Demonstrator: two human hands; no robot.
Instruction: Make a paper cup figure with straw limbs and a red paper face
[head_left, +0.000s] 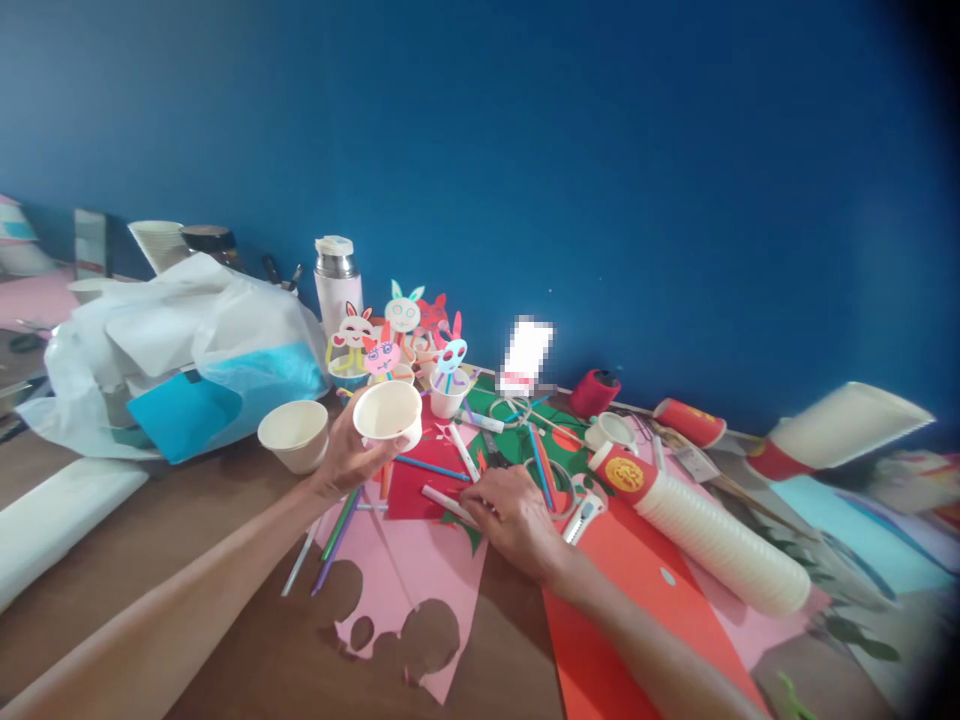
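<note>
On the brown counter (285, 650), a plastic bag (187, 340) sits toward nine o'clock and a stack of cups (724, 545) lies toward four. The left hand (346, 447), at eight, holds a paper cup (388, 412); the right hand (517, 515), at six, curls beside a white marker (444, 503), its grip unclear.

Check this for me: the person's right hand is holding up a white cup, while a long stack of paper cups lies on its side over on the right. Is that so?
Not quite: the head view shows the left hand holding up the white cup. The long stack of paper cups does lie on its side on the right.
</note>
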